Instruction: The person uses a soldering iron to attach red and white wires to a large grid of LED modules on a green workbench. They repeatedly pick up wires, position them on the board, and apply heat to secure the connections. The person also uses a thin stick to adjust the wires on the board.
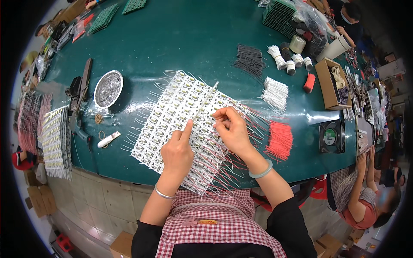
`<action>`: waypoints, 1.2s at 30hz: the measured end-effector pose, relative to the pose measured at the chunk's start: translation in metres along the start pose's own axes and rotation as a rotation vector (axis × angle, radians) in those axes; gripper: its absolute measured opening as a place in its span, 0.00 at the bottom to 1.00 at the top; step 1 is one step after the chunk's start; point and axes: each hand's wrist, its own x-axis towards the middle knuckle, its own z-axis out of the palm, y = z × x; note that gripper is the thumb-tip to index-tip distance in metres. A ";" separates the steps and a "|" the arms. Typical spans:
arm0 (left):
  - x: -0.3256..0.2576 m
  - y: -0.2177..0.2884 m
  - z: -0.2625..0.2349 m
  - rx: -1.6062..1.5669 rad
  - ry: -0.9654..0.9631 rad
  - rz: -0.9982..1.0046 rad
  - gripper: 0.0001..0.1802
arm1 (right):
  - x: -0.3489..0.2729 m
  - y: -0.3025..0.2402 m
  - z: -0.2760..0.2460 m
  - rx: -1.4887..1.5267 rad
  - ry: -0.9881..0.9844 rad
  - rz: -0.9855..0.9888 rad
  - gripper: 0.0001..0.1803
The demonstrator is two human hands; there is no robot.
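Note:
A large white panel of circuit boards (172, 103), dotted with small yellow and black parts, lies slanted before me. Thin white wires stick out along its left side; red and white wires (232, 165) fan out on the right. My left hand (177, 150) rests on the panel's middle, index finger stretched onto it and the other fingers curled; what they may hold is hidden. To its right, my right hand (232, 129) bends thumb and forefinger toward each other just above the boards. Anything between those fingertips is too small to make out. A narrow pale strip (205, 102) crosses the panel beyond my hands.
Bundles of black wires (249, 59), white wires (275, 93) and red wires (279, 139) lie at right, near a black fan (331, 136) and cardboard box (329, 86). At left are a silvery bowl (108, 89), a white tube (109, 139) and stacked panels (57, 142). Co-workers sit around.

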 end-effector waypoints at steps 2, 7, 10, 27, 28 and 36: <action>0.000 0.000 0.001 0.025 -0.008 0.016 0.34 | 0.000 0.001 -0.001 0.018 -0.007 0.002 0.10; 0.000 0.000 0.002 0.044 -0.036 0.001 0.32 | 0.013 0.005 -0.015 0.110 -0.091 0.153 0.10; 0.001 0.002 -0.003 0.017 -0.061 0.001 0.32 | 0.040 -0.010 -0.030 -0.164 0.046 0.041 0.10; 0.006 0.005 -0.011 0.077 -0.278 0.095 0.35 | 0.091 0.024 -0.032 -0.418 0.050 -0.192 0.06; 0.006 0.004 -0.012 0.083 -0.289 0.117 0.34 | 0.091 0.026 -0.032 -0.434 0.053 -0.198 0.06; 0.009 -0.008 -0.010 0.094 -0.274 0.253 0.33 | 0.089 0.025 -0.028 -0.380 0.117 -0.200 0.05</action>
